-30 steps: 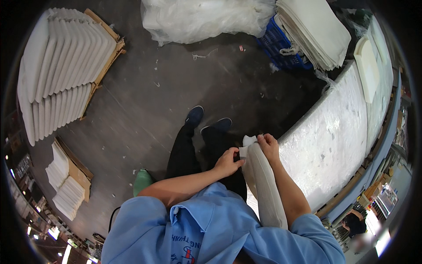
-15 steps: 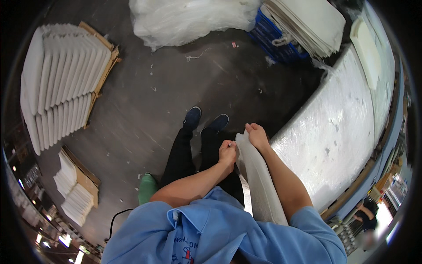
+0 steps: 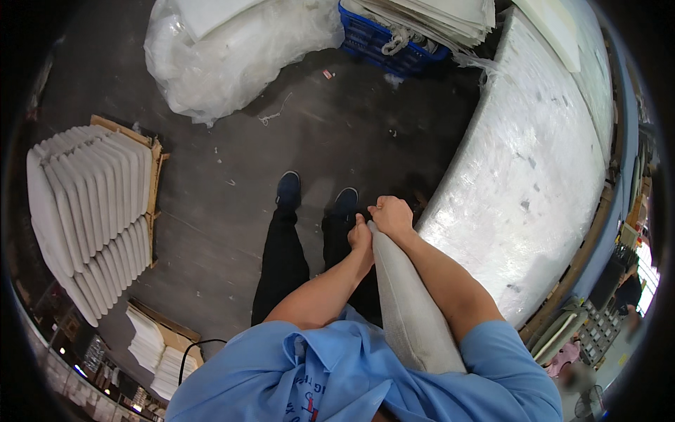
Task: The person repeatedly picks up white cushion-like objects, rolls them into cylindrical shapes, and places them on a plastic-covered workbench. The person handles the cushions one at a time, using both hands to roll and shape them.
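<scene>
A blue shirt (image 3: 436, 394) fills the nearest part of the view, and a black cable (image 3: 186, 362) curves out beside its left side. The cushion (image 3: 408, 309), pale grey with a seam down its length, lies between the two forearms, its broad end against the shirt and its narrow end pointing away. At that narrow end both grips are closed: the left hand (image 3: 361, 236) is clamped on the tip from the left, thumb up, and the right hand (image 3: 392, 215) is clamped there from the right, fingers bent. The two hands are close together; just what the fingertips pinch is hidden. The right forearm runs along the cushion's right side.

Past the hands are black trousers (image 3: 285, 264) and dark blue shoes (image 3: 288, 188) on the grey floor (image 3: 337, 133). To the right, near the right forearm, spreads a large white block (image 3: 520, 176) in shiny clear film, with a pale foam slab (image 3: 552, 28) on its far part.

Lower left stands a small white stack (image 3: 151, 344); farther up, a taller stack (image 3: 98, 197) of pale cushions rests against a wooden pallet (image 3: 156, 169). Beyond the shoes lie a string (image 3: 271, 117) and a red scrap (image 3: 328, 74). Farthest are a bulky plastic bag (image 3: 225, 77) and, to its right, a blue crate (image 3: 365, 42) heaped with pale sheets (image 3: 450, 13).
</scene>
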Demonstrator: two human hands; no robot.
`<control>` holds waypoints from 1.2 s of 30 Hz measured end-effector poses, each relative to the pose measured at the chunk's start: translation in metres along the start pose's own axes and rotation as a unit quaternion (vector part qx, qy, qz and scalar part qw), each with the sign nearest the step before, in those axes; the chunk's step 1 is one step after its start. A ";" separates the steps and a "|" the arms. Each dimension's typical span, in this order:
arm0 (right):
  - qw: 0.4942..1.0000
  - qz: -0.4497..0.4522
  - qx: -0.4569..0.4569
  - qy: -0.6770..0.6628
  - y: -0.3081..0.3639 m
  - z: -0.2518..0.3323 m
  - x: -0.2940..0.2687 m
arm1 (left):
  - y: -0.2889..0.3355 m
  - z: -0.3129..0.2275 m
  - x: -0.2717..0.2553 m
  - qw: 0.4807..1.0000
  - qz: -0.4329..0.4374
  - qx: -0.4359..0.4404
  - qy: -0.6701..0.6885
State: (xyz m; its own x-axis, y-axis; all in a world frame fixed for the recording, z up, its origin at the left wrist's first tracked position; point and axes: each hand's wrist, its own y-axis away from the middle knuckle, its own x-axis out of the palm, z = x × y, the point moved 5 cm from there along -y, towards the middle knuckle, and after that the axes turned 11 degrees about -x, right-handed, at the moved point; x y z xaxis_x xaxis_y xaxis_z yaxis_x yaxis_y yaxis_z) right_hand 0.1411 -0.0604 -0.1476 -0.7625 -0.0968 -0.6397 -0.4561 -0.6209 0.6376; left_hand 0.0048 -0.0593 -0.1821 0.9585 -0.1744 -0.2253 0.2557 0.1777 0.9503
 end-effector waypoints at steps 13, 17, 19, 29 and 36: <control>0.995 -0.002 -0.100 -0.006 -0.029 -0.015 0.007 | -0.075 -0.015 0.023 0.914 -0.111 0.156 -0.359; 0.997 0.007 -0.078 -0.004 -0.032 -0.024 0.012 | -0.063 -0.020 0.029 0.942 -0.165 0.085 -0.281; 0.997 0.002 -0.071 0.000 -0.029 -0.025 0.017 | -0.058 -0.014 0.024 0.942 -0.177 0.066 -0.276; 0.997 -0.056 -0.049 -0.004 -0.036 -0.038 0.006 | -0.071 -0.022 0.042 0.922 -0.169 0.152 -0.313; 0.994 -0.073 -0.073 -0.042 -0.032 -0.033 0.003 | -0.076 -0.026 0.045 0.919 -0.144 0.186 -0.315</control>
State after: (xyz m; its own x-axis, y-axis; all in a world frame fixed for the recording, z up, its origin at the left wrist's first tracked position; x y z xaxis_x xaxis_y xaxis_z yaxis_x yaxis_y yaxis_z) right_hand 0.1687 -0.0668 -0.1840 -0.7315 0.0637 -0.6788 -0.4979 -0.7302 0.4680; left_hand 0.0319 -0.0555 -0.2702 0.5647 -0.7093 -0.4219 0.3146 -0.2875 0.9046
